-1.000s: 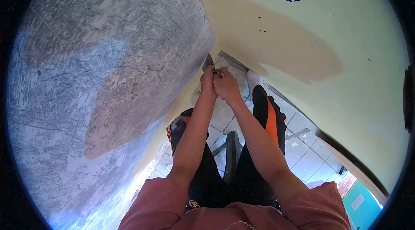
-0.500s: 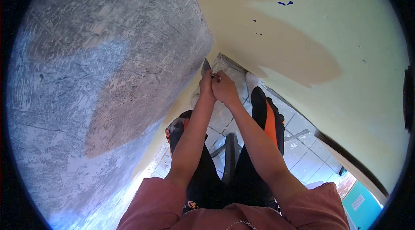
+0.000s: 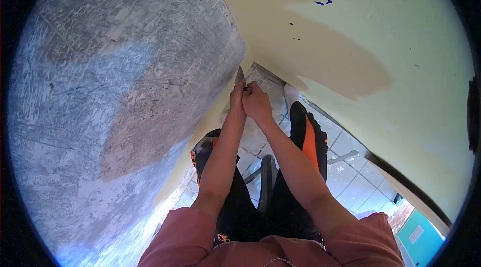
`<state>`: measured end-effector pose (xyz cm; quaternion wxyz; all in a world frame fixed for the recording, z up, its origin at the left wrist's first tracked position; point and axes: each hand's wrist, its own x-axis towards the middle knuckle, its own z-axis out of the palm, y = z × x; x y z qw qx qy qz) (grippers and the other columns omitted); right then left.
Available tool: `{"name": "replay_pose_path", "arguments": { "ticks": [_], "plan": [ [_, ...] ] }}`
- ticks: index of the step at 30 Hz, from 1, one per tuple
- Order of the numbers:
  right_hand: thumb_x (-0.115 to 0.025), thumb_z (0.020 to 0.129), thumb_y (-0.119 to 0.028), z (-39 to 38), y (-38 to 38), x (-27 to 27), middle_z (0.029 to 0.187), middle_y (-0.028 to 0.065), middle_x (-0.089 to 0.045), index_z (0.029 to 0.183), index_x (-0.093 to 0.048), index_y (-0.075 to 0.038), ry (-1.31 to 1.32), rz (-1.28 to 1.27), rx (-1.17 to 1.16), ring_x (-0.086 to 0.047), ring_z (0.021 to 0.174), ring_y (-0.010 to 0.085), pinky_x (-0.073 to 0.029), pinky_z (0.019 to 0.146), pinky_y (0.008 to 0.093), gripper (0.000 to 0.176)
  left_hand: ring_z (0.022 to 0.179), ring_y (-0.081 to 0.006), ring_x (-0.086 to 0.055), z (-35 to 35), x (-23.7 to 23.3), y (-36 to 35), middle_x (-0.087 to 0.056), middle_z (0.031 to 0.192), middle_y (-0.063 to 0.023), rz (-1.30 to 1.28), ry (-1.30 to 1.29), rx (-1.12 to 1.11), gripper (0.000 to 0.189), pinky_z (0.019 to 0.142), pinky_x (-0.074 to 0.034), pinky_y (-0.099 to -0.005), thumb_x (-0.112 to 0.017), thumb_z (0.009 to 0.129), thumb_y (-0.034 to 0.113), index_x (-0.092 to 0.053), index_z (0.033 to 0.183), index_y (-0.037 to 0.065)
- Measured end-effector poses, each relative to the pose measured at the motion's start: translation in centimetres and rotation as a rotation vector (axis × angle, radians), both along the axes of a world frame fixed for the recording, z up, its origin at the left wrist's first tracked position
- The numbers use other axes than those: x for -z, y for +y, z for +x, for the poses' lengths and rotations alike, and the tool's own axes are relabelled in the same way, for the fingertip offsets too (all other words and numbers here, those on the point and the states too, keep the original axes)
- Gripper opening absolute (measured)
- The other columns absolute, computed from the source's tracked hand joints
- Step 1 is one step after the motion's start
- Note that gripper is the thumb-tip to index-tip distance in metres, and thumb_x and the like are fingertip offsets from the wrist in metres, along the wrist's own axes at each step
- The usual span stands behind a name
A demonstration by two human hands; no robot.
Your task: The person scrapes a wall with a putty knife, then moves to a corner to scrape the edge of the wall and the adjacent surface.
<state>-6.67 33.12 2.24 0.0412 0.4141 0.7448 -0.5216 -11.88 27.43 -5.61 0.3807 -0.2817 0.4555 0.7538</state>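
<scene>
Both hands meet in the middle of the view, near the corner between the two walls. My left hand (image 3: 238, 95) is closed round the handle of a scraper (image 3: 240, 74), whose thin metal blade points up along the edge of the rough grey wall (image 3: 165, 66). Pressed against it from the right, my right hand (image 3: 257, 102) has its fingers wrapped at the same handle. The handle is mostly hidden by the fingers.
A smooth cream wall (image 3: 340, 51) with small dark marks stands on the right. Below lie pale floor tiles (image 3: 353, 187), with my feet in black and orange shoes (image 3: 310, 139) and a dark bar (image 3: 266, 182) between my legs. A turquoise object (image 3: 420, 237) is at lower right.
Both hands have shifted very slightly left along with the scraper. The view has moved a little; the grip looks the same.
</scene>
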Motion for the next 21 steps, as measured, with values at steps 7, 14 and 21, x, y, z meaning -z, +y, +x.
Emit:
{"name": "replay_pose_path", "arguments": {
  "ticks": [7,14,21],
  "plan": [
    [-0.044,0.077,-0.022,0.0,0.1,0.4,0.085,0.0273,-0.057,0.093,-0.049,-0.001,0.016,0.024,-0.071,-0.054,0.082,0.0429,-0.043,0.073,0.0482,0.027,0.054,-0.0158,-0.051,-0.2,1.2,-0.2,-0.051,0.063,-0.0058,0.044,-0.112,-0.062,0.020,0.049,-0.041,-0.0290,-0.057,0.072,0.023,-0.051,0.079,0.006],
    [-0.044,0.078,-0.025,-0.3,0.2,1.2,0.087,0.0267,-0.057,0.094,-0.049,-0.001,0.021,0.036,-0.056,-0.054,0.083,0.0430,-0.043,0.074,0.0472,0.029,0.053,-0.0163,-0.050,-0.4,0.4,0.3,-0.050,0.062,-0.0062,0.042,-0.062,-0.092,0.018,0.049,-0.042,-0.0294,-0.055,0.074,0.021,-0.051,0.083,0.005],
    [-0.044,0.078,-0.027,-0.6,0.3,0.7,0.092,0.0279,-0.055,0.098,-0.047,0.003,-0.013,-0.090,-0.013,-0.054,0.085,0.0434,-0.043,0.078,0.0452,0.036,0.063,-0.0221,-0.052,-0.9,2.1,-0.3,-0.055,0.073,-0.0104,0.139,-0.107,-0.077,0.024,0.057,-0.043,-0.0332,-0.051,0.075,0.026,-0.052,0.083,0.003]
  ]
}}
